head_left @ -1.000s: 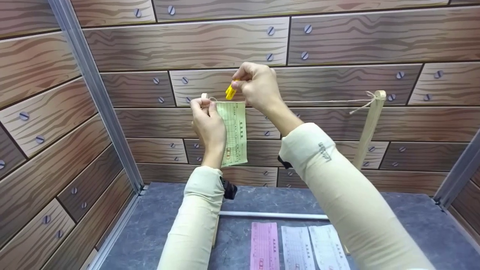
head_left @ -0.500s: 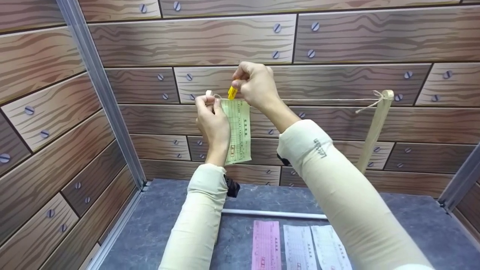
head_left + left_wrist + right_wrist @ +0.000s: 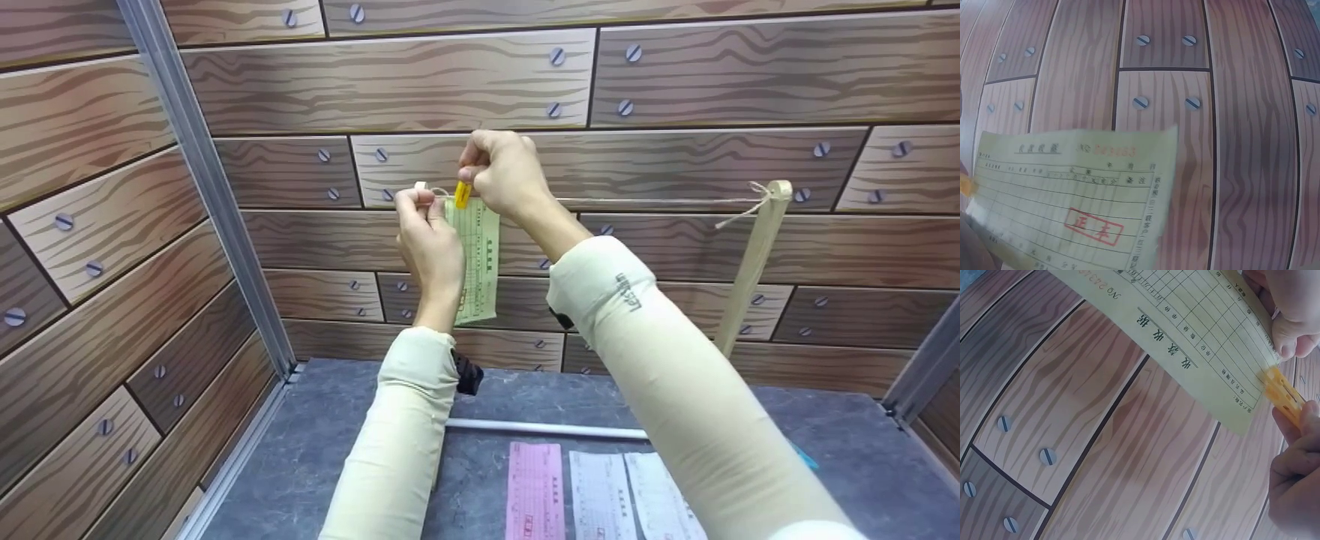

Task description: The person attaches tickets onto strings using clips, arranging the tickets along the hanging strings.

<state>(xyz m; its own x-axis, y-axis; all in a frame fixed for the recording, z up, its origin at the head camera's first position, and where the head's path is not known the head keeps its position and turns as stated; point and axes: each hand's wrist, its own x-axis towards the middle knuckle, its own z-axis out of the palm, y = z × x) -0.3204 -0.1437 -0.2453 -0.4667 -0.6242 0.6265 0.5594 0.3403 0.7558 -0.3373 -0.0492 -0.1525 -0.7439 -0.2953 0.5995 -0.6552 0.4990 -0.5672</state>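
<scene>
A light green receipt slip hangs lengthwise from the string. At its upper left corner my left hand pinches the paper and string between thumb and fingers. My right hand grips a yellow clothespin by its upper end. In the right wrist view the clothespin points at the slip's top edge, its tip overlapping the paper just beside the left fingertips. The left wrist view shows the slip with printed lines and a red boxed stamp; only a bit of the clothespin shows there.
The string is tied to a wooden post on the right; another post top stands behind my left hand. On the grey table lie a pink slip, two whitish slips and a white rod. Wood-patterned walls enclose it.
My right hand has lowered the yellow clothespin from above the string onto the slip's top edge. The left hand keeps pinching the corner. The head view has shifted slightly.
</scene>
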